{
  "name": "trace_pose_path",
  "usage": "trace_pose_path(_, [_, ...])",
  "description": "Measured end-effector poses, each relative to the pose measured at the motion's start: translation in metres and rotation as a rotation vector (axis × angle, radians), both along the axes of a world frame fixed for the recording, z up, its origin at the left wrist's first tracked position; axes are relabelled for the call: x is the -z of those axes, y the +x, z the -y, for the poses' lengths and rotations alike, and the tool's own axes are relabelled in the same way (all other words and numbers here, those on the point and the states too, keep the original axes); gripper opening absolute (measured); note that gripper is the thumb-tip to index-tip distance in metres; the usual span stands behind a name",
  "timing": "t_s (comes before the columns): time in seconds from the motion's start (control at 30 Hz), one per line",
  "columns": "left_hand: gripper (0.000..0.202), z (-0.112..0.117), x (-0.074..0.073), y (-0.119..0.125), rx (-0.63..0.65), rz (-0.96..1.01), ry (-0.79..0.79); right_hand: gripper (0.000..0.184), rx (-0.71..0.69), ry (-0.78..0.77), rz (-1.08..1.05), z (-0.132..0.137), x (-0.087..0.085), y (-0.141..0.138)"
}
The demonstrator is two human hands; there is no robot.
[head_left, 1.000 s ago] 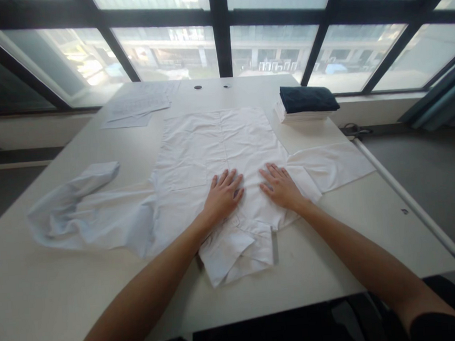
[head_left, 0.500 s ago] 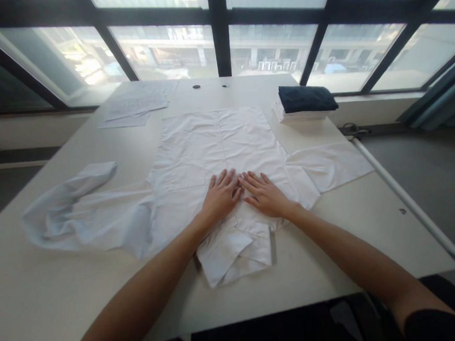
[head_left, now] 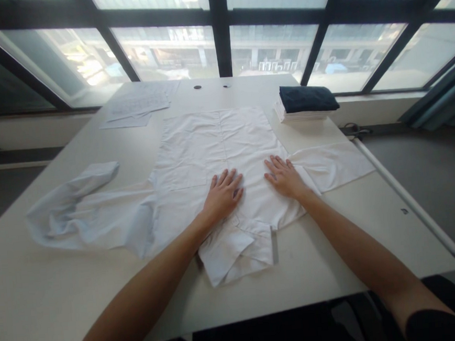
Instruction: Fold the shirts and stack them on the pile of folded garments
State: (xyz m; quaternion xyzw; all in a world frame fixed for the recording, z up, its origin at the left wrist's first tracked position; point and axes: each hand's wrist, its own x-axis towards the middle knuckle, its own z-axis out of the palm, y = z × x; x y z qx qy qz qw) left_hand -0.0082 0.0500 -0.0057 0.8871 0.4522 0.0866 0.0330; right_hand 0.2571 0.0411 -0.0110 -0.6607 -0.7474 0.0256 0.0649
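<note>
A white shirt [head_left: 213, 140] lies spread flat on the pale table [head_left: 335, 235], collar toward me and hem toward the window. My left hand [head_left: 223, 194] rests palm down on the shirt's chest, fingers stretched out. My right hand [head_left: 285, 177] lies flat, fingers spread, on the shirt by the right shoulder. The right sleeve [head_left: 331, 165] lies flat to the right. The left sleeve [head_left: 77, 214] is rumpled and bunched at the left. The collar [head_left: 237, 248] lies folded near the table's front edge.
A folded dark garment [head_left: 307, 99] sits on a stack of folded white cloth at the back right. Sheets of paper [head_left: 137, 104] lie at the back left. A white rod [head_left: 415, 208] runs along the table's right edge. Large windows stand behind the table.
My right hand slid left to meet my left hand at the shirt's middle, then swept back right toward the shoulder. My left hand stayed in place.
</note>
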Motion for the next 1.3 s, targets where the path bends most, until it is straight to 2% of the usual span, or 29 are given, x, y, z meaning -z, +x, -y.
trace_pose_path(0.23, [0.052, 0.001, -0.001, 0.000, -0.005, -0.005, -0.003, 0.059, 0.018, 0.051, 0.024, 0.006, -0.004, -0.006])
trace_pose_path(0.37, [0.054, 0.001, -0.002, 0.001, -0.007, -0.016, -0.005, 0.056, -0.006, 0.124, 0.026, 0.016, -0.009, -0.021])
trace_pose_path(0.43, [0.057, 0.002, -0.002, 0.001, -0.011, -0.021, -0.004, 0.058, -0.102, 0.124, -0.019, 0.021, -0.010, -0.033])
trace_pose_path(0.5, [0.061, 0.002, -0.002, 0.002, -0.015, -0.028, -0.003, 0.061, -0.268, 0.089, -0.054, 0.023, -0.008, -0.043])
trace_pose_path(0.6, [0.062, 0.002, -0.002, 0.002, -0.015, -0.042, -0.010, 0.063, -0.447, 0.020, -0.065, 0.017, -0.004, -0.047])
trace_pose_path(0.67, [0.061, 0.002, -0.002, 0.002, -0.009, -0.047, -0.017, 0.063, -0.422, -0.006, -0.054, 0.006, -0.001, -0.039])
trace_pose_path(0.83, [0.060, 0.003, -0.003, 0.002, -0.007, -0.028, -0.020, 0.062, -0.169, -0.010, 0.006, -0.031, 0.002, 0.000])
trace_pose_path(0.93, [0.059, 0.003, -0.001, 0.001, -0.008, -0.008, -0.016, 0.061, -0.070, 0.021, 0.019, -0.044, 0.004, 0.014])
trace_pose_path(1.3, [0.058, 0.002, 0.000, 0.001, -0.012, 0.000, -0.026, 0.058, -0.046, 0.052, -0.021, -0.042, 0.005, 0.015])
